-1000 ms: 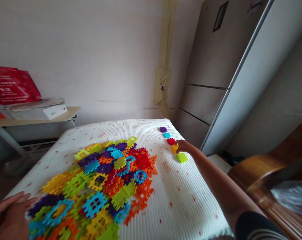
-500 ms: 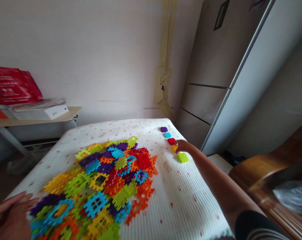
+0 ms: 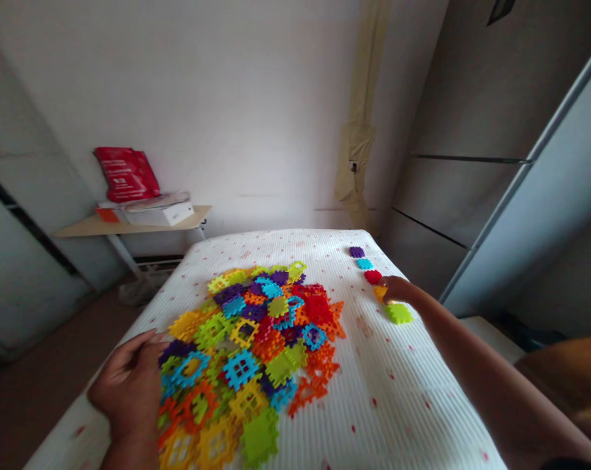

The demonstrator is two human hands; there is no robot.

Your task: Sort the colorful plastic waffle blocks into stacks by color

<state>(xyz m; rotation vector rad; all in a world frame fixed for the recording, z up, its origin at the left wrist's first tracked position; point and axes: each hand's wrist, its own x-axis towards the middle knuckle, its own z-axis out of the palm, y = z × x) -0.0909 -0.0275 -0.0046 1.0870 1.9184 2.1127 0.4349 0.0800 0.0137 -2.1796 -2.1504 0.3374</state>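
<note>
My right hand (image 3: 396,289) reaches to the far right of the table, fingers closed on an orange-yellow toothed square tile (image 3: 380,294), which it partly hides. This tile is in a row with a purple tile (image 3: 356,251), a light blue tile (image 3: 365,264), a red tile (image 3: 373,277) and a lime-green tile (image 3: 399,313). At the left edge of a pile of colourful interlocking plastic tiles (image 3: 240,369) is my left hand (image 3: 133,385). Its fingers are loosely bent, with a gap by the thumb, and I see nothing held.
A white ribbed cover with red spots (image 3: 373,372) lies over the table. Behind it to the left, a side table (image 3: 87,225) carries a white box (image 3: 165,214) and a red bag (image 3: 126,173). A tall grey fridge (image 3: 452,202) stands at the right.
The view has swung left, so things appear further right. My left hand has come in further beside the pile, its fingers more bent. My right hand stays at the orange-yellow tile.
</note>
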